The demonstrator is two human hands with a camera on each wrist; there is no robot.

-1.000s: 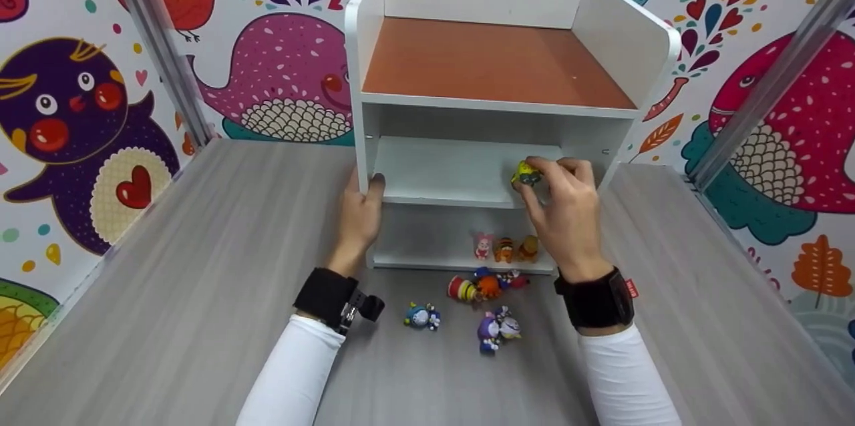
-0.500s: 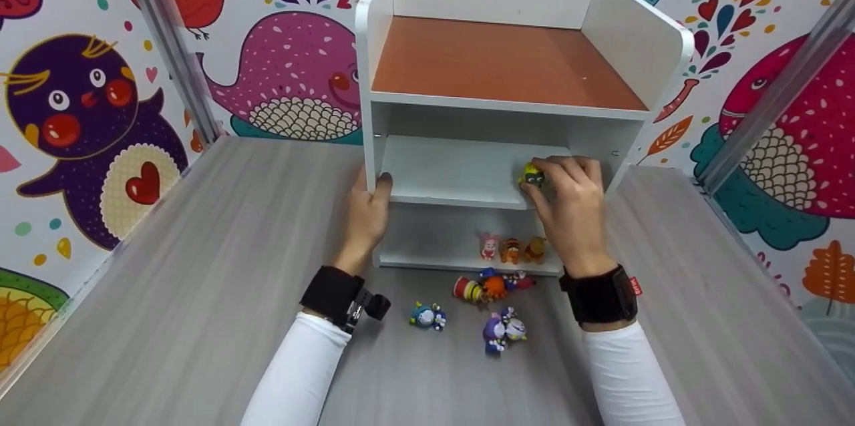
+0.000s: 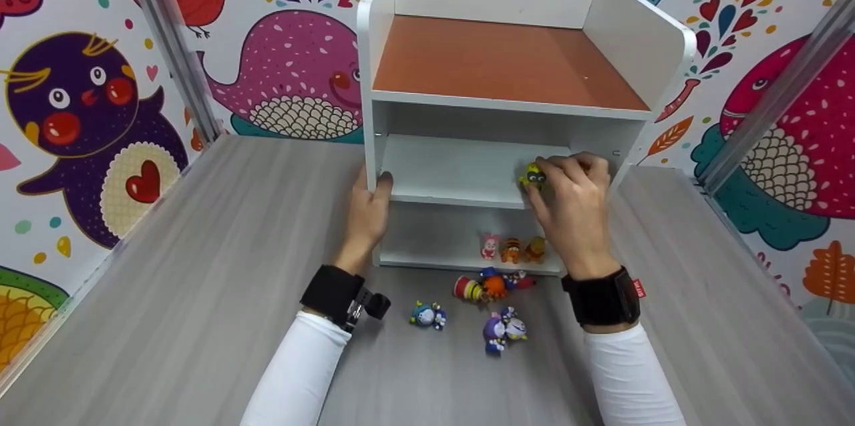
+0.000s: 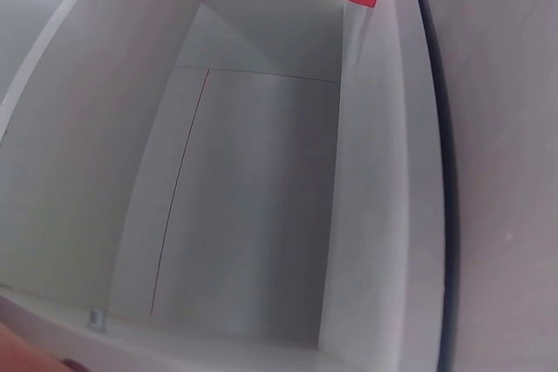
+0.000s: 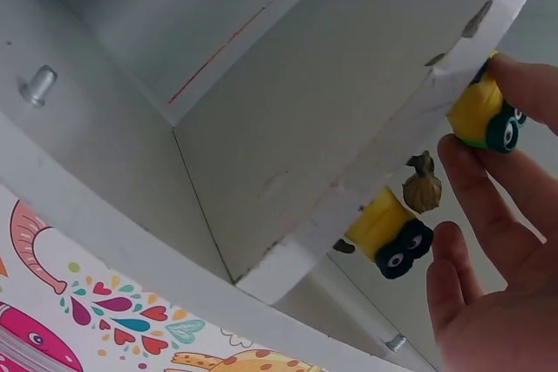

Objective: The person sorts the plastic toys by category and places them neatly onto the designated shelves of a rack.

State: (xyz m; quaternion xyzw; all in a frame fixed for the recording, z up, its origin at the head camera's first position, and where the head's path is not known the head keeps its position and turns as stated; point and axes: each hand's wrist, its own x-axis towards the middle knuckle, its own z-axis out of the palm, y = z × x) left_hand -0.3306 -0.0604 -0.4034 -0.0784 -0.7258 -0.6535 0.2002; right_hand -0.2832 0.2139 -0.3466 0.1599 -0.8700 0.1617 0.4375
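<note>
Clearly, in the head view, the left side of the white shelf (image 3: 494, 59) was gripped by the left hand (image 3: 366, 219), its thumb laid at the front edge. The yellow toy (image 3: 533, 175) was pinched by the right hand (image 3: 574, 212) at the right front of the shelf's middle board. Near the right front of the shelf's bottom board, a pink toy (image 3: 489, 246), a striped toy (image 3: 511, 250) and a honey-coloured toy (image 3: 535, 250) were lined up. Before the shelf, on the table (image 3: 267, 232), an orange toy (image 3: 495, 287), a purple toy (image 3: 494, 328) and a blue toy (image 3: 423, 314) were seen.

In the left wrist view, the shelf's lowest space was shown; only a sliver of the left hand was caught, so its grip could not be told there.

In the right wrist view, the yellow toy was held between thumb and fingers at the shelf's board edge; whether the board was touched could not be told. A second toy (image 5: 384, 224), also yellow, was seen along that edge.
</note>
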